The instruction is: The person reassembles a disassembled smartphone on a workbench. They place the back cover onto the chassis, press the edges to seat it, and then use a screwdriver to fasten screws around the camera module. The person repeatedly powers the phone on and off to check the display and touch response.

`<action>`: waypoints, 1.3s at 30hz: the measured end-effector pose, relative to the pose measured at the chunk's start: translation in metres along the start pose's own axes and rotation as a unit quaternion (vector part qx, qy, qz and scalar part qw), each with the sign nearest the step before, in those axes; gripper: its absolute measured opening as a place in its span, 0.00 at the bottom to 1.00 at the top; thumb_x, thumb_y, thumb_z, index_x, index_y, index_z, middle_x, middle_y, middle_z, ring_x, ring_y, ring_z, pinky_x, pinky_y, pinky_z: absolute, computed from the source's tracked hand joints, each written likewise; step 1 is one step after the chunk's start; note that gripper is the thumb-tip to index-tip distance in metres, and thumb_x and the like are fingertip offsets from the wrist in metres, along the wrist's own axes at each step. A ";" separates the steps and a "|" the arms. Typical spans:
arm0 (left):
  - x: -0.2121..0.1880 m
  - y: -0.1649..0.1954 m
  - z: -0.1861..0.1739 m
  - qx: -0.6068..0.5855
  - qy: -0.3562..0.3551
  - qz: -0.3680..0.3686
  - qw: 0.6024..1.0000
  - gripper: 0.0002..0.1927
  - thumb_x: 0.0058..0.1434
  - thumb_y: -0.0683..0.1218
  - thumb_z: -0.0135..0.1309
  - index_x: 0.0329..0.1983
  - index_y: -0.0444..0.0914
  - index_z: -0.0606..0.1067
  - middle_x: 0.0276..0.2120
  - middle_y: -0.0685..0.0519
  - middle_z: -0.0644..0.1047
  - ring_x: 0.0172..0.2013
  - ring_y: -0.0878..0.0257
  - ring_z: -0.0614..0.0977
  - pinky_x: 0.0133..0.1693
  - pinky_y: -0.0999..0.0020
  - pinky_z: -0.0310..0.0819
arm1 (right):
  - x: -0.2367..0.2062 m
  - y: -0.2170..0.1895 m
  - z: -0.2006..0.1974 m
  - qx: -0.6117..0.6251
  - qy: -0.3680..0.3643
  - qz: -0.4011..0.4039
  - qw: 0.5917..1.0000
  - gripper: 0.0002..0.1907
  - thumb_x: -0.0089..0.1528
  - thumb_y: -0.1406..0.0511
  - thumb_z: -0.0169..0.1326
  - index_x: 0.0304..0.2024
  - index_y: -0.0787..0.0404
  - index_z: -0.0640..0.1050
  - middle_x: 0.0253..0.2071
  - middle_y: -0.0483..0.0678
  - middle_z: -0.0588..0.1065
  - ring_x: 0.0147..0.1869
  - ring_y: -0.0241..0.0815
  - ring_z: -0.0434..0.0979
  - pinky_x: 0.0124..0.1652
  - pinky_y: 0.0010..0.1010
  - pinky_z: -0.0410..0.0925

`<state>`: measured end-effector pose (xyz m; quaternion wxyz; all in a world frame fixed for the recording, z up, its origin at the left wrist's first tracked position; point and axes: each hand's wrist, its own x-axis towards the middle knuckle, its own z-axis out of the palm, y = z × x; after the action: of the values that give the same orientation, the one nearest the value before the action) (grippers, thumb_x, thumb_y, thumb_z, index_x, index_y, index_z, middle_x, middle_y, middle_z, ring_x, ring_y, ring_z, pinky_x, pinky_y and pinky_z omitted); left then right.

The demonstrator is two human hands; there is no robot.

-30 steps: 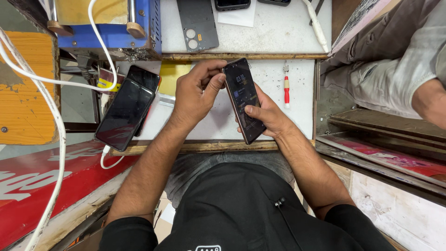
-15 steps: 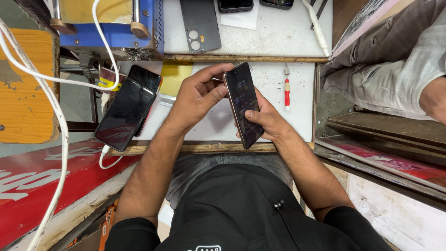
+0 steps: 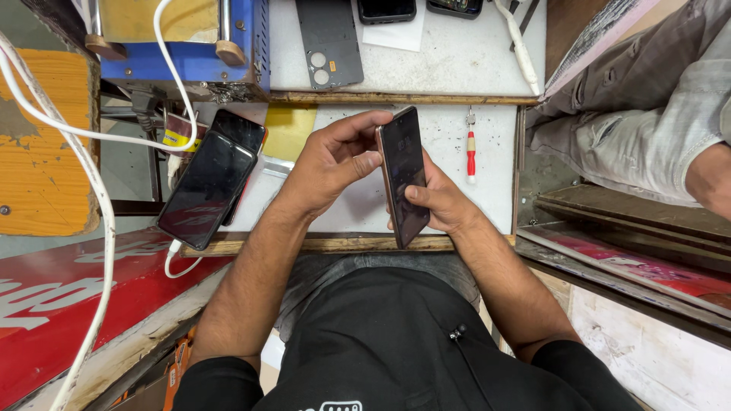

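Note:
I hold a dark smartphone (image 3: 403, 171) over a white work surface (image 3: 487, 190), tilted up on its long edge so its screen faces right. My right hand (image 3: 445, 202) cradles it from below and behind, with the thumb laid across the screen. My left hand (image 3: 327, 164) grips the phone's upper left edge with fingers curled over the top corner. Both forearms reach in from the bottom of the view.
Two dark phones (image 3: 209, 186) lie stacked at the left, one on a white cable (image 3: 99, 198). A red-handled screwdriver (image 3: 471, 152) lies right of my hands. A grey phone back cover (image 3: 329, 42) and a blue machine (image 3: 183, 53) are farther back. Another person's leg (image 3: 647, 129) is at right.
The phone has been turned from lying nearly flat to standing on its edge. My left fingers have shifted up onto its top corner.

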<state>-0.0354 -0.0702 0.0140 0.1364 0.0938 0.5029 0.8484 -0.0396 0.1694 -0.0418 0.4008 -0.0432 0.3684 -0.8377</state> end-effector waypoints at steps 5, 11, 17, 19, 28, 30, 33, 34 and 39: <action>0.004 -0.005 0.004 -0.050 0.011 0.011 0.999 0.24 0.66 0.39 0.62 0.65 0.36 0.73 0.48 0.52 0.77 0.50 0.65 0.78 0.59 0.65 0.78 | 0.003 -0.001 -0.003 0.025 -0.017 0.018 0.999 0.56 0.60 0.62 0.68 0.79 0.51 0.45 0.51 0.55 0.72 0.43 0.48 0.82 0.37 0.49 0.81; 0.005 -0.019 0.005 -0.034 0.098 0.023 0.994 0.19 0.68 0.41 0.62 0.60 0.32 0.75 0.45 0.51 0.79 0.46 0.65 0.79 0.52 0.66 0.80 | 0.003 0.001 0.005 -0.036 0.003 0.006 0.999 0.54 0.61 0.61 0.68 0.78 0.50 0.46 0.50 0.53 0.71 0.47 0.47 0.81 0.42 0.52 0.82; -0.012 -0.044 0.023 0.127 0.174 0.031 0.976 0.23 0.70 0.41 0.56 0.66 0.32 0.69 0.46 0.51 0.79 0.46 0.68 0.80 0.48 0.73 0.77 | 0.015 0.013 0.006 -0.085 0.053 -0.074 0.992 0.46 0.65 0.60 0.62 0.77 0.58 0.49 0.61 0.54 0.70 0.63 0.47 0.75 0.58 0.46 0.74; -0.019 -0.049 0.026 0.163 0.169 0.014 0.972 0.21 0.69 0.39 0.55 0.64 0.30 0.69 0.47 0.49 0.80 0.47 0.67 0.81 0.48 0.72 0.79 | 0.014 0.016 -0.001 -0.134 0.062 -0.097 0.984 0.45 0.67 0.59 0.61 0.78 0.60 0.50 0.64 0.55 0.69 0.69 0.45 0.70 0.67 0.41 0.67; -0.056 -0.031 0.019 0.166 0.192 0.016 0.967 0.20 0.69 0.37 0.54 0.63 0.28 0.70 0.45 0.47 0.82 0.46 0.65 0.83 0.50 0.71 0.80 | -0.003 0.021 -0.012 -0.256 0.046 -0.001 0.966 0.34 0.71 0.50 0.42 0.75 0.58 0.63 0.54 0.55 0.79 0.55 0.44 0.80 0.53 0.38 0.75; -0.058 -0.027 0.012 0.184 0.210 0.026 0.960 0.20 0.69 0.38 0.55 0.62 0.27 0.70 0.44 0.46 0.82 0.45 0.64 0.83 0.49 0.71 0.80 | -0.016 0.002 -0.012 -0.295 0.119 -0.114 0.941 0.27 0.73 0.53 0.48 0.68 0.62 0.71 0.58 0.56 0.77 0.62 0.45 0.77 0.63 0.40 0.72; -0.057 -0.026 -0.001 0.116 0.225 0.037 0.967 0.19 0.70 0.39 0.54 0.62 0.28 0.69 0.47 0.47 0.82 0.47 0.64 0.83 0.51 0.71 0.79 | -0.047 -0.028 -0.011 -0.457 0.339 -0.185 0.801 0.23 0.70 0.55 0.51 0.60 0.63 0.78 0.60 0.54 0.79 0.65 0.48 0.79 0.65 0.42 0.72; -0.058 -0.027 -0.004 0.098 0.232 0.031 0.967 0.19 0.70 0.39 0.55 0.63 0.28 0.70 0.47 0.46 0.82 0.46 0.64 0.82 0.49 0.71 0.77 | -0.053 -0.036 -0.011 -0.534 0.354 -0.198 0.741 0.22 0.70 0.58 0.52 0.62 0.63 0.76 0.63 0.56 0.76 0.69 0.51 0.75 0.68 0.44 0.70; -0.045 -0.039 -0.015 0.003 0.219 0.039 0.975 0.20 0.69 0.38 0.56 0.62 0.28 0.69 0.52 0.46 0.80 0.52 0.63 0.80 0.56 0.70 0.75 | -0.042 -0.047 -0.006 -0.774 0.327 -0.133 0.526 0.31 0.68 0.63 0.57 0.70 0.68 0.65 0.70 0.69 0.63 0.76 0.69 0.55 0.69 0.56 0.52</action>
<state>0.0082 -0.0794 -0.0284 -0.0102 -0.0742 0.5189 0.8516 -0.0435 0.2211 -0.0066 -0.0546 -0.1084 0.9673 -0.2228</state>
